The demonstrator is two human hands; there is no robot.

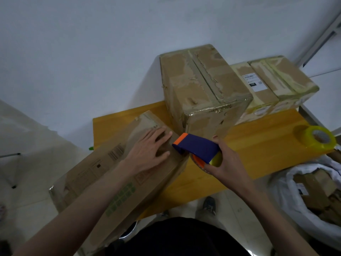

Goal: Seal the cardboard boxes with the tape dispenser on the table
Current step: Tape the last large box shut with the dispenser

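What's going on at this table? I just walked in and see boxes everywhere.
A person is taping up cardboard boxes. Their left hand presses flat on a long box lying across the yellow table, while the right hand grips a blue and orange tape dispenser at the box's far end. Three more boxes sit behind, and a spare tape roll lies to the right.

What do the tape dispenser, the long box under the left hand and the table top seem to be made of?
Tape dispenser: likely plastic, smooth purple shell with orange ends. Long box: matte brown cardboard, printed markings, scuffed. Table: yellow, faint grain lines, perhaps wood or laminate.
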